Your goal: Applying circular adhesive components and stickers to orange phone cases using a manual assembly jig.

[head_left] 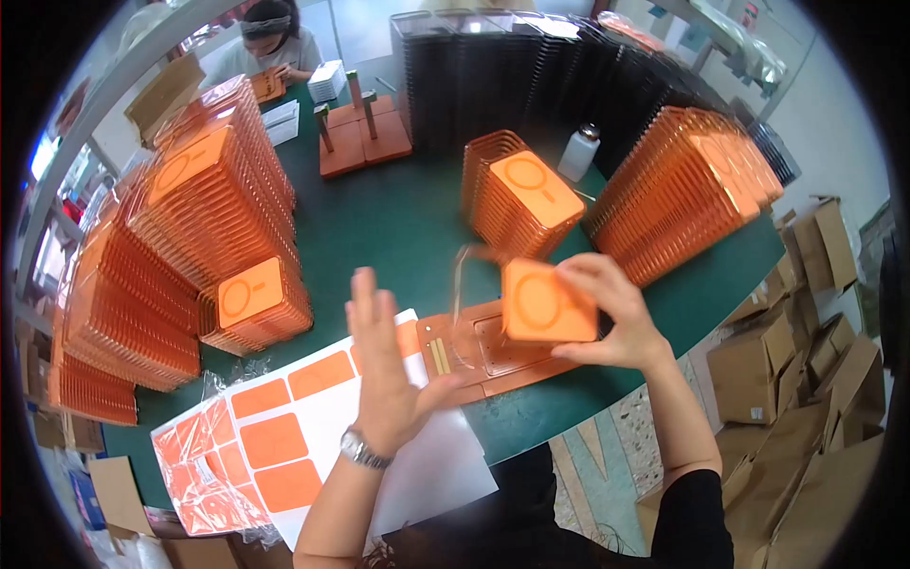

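My right hand [616, 318] grips a phone case by its right end, thumb below and fingers above. The case has a solid orange back panel [536, 302] with a ring and a short bar on it; its left end is see-through and blurred. Under it on the table lies an orange-brown fixture [498, 387] with a recess and brass-coloured strips. My left hand [387, 379], with a metal watch at the wrist, is open, fingers stretched up and thumb apart, left of the fixture. Below it spreads a white sheet [417, 479] bearing orange rounded-rectangle stickers [275, 438].
Tall stacks of orange cases stand at left [204, 204] and right [654, 209]; shorter stacks sit at centre [521, 204] and left [251, 299]. Behind are black stacks [474, 85], a white bottle [579, 152] and an orange post stand [365, 142]. Another person [270, 47] works across the table.
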Motion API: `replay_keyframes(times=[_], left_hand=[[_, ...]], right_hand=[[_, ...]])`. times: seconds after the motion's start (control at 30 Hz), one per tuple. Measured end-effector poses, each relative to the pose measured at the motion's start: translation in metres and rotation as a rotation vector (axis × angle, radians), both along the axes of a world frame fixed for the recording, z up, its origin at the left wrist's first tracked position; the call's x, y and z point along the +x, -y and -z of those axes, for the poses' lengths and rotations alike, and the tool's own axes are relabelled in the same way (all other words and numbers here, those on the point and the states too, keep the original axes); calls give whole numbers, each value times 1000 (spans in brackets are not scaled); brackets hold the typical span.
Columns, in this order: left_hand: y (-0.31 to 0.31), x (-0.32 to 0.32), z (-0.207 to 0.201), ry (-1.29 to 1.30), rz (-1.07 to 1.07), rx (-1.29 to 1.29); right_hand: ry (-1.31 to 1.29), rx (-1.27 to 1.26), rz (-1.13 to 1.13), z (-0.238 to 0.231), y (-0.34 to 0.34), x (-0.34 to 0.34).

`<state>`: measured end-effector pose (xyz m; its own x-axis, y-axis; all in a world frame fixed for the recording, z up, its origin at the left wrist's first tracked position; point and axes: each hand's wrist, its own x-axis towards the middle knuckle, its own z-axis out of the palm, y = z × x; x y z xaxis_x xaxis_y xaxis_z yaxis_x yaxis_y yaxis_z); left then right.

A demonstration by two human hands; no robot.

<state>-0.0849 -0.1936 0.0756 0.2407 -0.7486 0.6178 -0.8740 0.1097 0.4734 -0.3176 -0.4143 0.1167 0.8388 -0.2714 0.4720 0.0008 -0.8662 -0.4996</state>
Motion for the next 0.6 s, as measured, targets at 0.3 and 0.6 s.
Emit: replay_keyframes(times=[0.3, 0.6], left_hand=[[-179, 21, 31, -44, -827, 572], [-237, 13, 43, -53, -1052, 694]], right_hand=[[-176, -205, 736, -48, 62, 99], [-573, -164, 711, -53, 57, 106]])
